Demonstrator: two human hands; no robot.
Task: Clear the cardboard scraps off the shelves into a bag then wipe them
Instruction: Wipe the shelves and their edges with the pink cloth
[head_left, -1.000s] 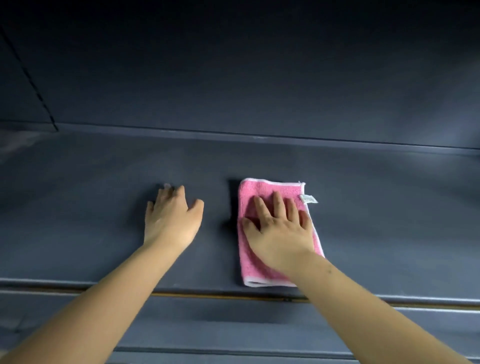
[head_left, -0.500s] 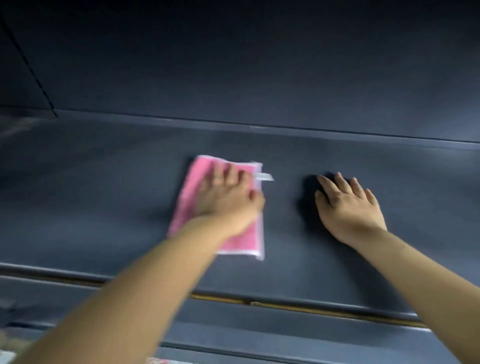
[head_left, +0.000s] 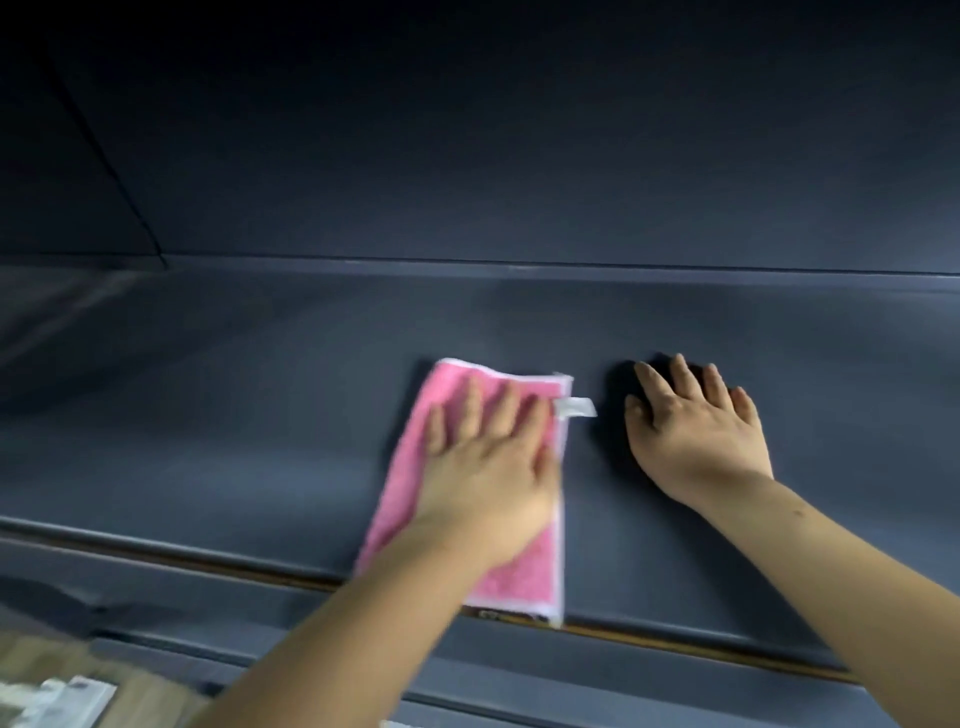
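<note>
Pink terry cloth with white stitched edging looks soft and nubbly; the dark grey shelf shows smooth, matt, faintly sheened; brown wood-grain floor below.

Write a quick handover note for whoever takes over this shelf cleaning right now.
Left hand: flat, pressing the pink cloth on the shelf; the cloth's near end is at the front edge.
Right hand: flat on the bare shelf beside the cloth, holding nothing.
Done: no cardboard scraps visible on this shelf.
Left: finish wiping; the bag is not in view.
</note>
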